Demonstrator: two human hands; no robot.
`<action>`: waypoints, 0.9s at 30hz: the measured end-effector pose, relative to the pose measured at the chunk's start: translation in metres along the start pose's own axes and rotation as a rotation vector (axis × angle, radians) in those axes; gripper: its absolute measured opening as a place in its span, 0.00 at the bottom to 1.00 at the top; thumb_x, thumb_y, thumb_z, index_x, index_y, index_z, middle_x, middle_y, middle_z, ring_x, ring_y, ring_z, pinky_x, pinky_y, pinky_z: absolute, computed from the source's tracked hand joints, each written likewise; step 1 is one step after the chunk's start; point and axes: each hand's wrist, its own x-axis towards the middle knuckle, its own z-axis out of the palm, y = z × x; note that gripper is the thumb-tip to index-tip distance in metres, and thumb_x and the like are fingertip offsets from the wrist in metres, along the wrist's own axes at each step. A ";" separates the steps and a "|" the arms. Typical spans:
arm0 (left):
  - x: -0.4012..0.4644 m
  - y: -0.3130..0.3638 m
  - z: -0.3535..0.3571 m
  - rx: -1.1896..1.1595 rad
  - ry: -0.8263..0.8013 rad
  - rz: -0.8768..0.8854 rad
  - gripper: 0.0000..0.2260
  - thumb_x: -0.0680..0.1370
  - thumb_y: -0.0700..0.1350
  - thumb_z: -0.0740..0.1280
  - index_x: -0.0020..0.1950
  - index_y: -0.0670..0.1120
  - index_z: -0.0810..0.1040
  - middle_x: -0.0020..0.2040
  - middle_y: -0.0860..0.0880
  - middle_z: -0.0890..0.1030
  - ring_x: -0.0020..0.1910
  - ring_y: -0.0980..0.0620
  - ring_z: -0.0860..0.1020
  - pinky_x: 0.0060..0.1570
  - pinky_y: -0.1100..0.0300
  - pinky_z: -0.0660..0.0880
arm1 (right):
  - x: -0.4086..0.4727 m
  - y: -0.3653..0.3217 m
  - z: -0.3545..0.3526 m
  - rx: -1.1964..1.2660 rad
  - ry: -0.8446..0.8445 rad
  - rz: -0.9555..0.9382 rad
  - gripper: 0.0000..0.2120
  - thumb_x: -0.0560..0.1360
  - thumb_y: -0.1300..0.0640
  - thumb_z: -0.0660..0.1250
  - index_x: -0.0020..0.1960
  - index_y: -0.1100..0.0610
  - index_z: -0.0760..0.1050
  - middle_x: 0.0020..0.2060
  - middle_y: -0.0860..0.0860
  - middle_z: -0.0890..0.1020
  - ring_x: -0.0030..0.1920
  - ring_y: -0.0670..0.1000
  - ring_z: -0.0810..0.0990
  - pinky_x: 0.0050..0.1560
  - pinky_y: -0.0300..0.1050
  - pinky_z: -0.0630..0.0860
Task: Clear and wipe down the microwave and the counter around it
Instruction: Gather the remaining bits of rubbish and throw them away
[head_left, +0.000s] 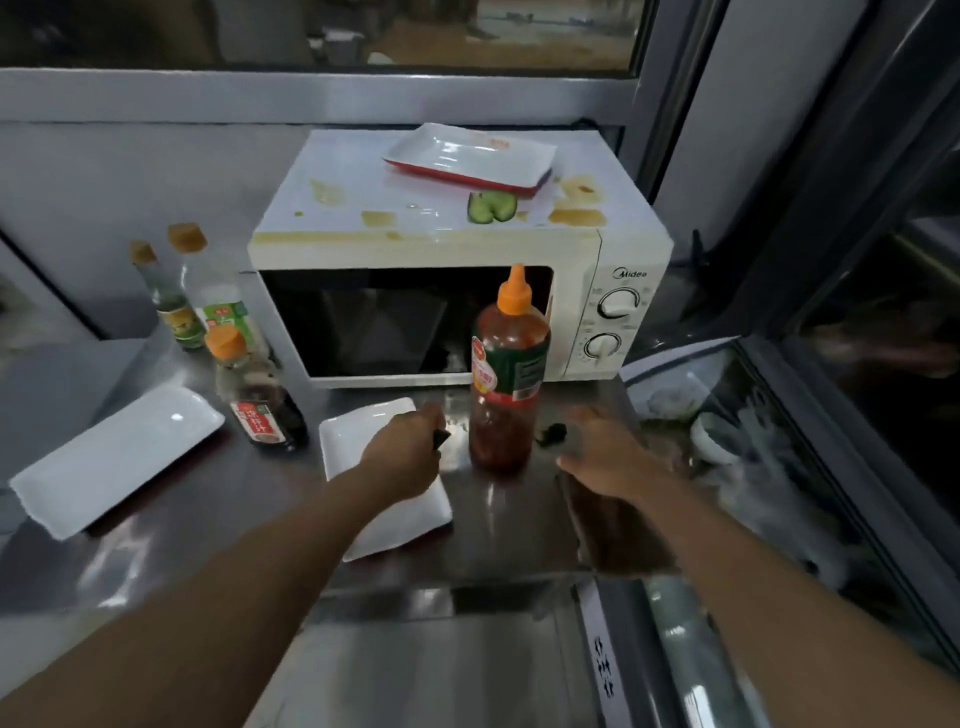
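Note:
The white microwave (447, 249) stands at the back of the steel counter (509, 525), its top smeared with brown stains (576, 215). On top lie a red-and-white plate (467, 153) and a cucumber slice (491, 207). A tall red sauce bottle (509, 374) with an orange cap stands before the microwave, between my hands. My left hand (405, 452) hovers over a white plate (363, 426), fingers curled on a small dark scrap (440, 439). My right hand (608, 457) is right of the bottle, and a second dark scrap (553, 434) sits at its fingertips.
A dark soy bottle (260, 400) and two taller bottles (176, 306) (218, 291) stand left of the microwave. Another white plate (114, 457) lies at the far left. A recessed area with dishes (727, 431) lies to the right, beside a dark window frame.

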 end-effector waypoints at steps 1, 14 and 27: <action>0.000 0.004 0.005 -0.008 0.004 -0.021 0.10 0.75 0.36 0.61 0.56 0.43 0.72 0.53 0.42 0.80 0.52 0.43 0.77 0.48 0.54 0.72 | 0.006 0.008 0.004 -0.014 -0.006 -0.014 0.20 0.75 0.55 0.67 0.64 0.58 0.70 0.61 0.55 0.75 0.60 0.54 0.74 0.51 0.43 0.70; 0.008 0.014 0.047 -0.051 0.067 -0.203 0.11 0.77 0.40 0.62 0.59 0.44 0.73 0.53 0.41 0.80 0.53 0.40 0.77 0.46 0.55 0.72 | 0.078 0.062 0.050 0.002 -0.006 -0.159 0.28 0.74 0.54 0.68 0.71 0.56 0.64 0.68 0.56 0.68 0.68 0.58 0.65 0.65 0.51 0.66; 0.014 0.009 0.051 -0.037 0.084 -0.202 0.11 0.77 0.40 0.63 0.59 0.44 0.74 0.53 0.42 0.81 0.52 0.41 0.78 0.48 0.54 0.75 | 0.093 0.062 0.077 -0.101 0.116 -0.191 0.17 0.74 0.55 0.68 0.61 0.55 0.74 0.58 0.55 0.72 0.61 0.55 0.69 0.55 0.46 0.69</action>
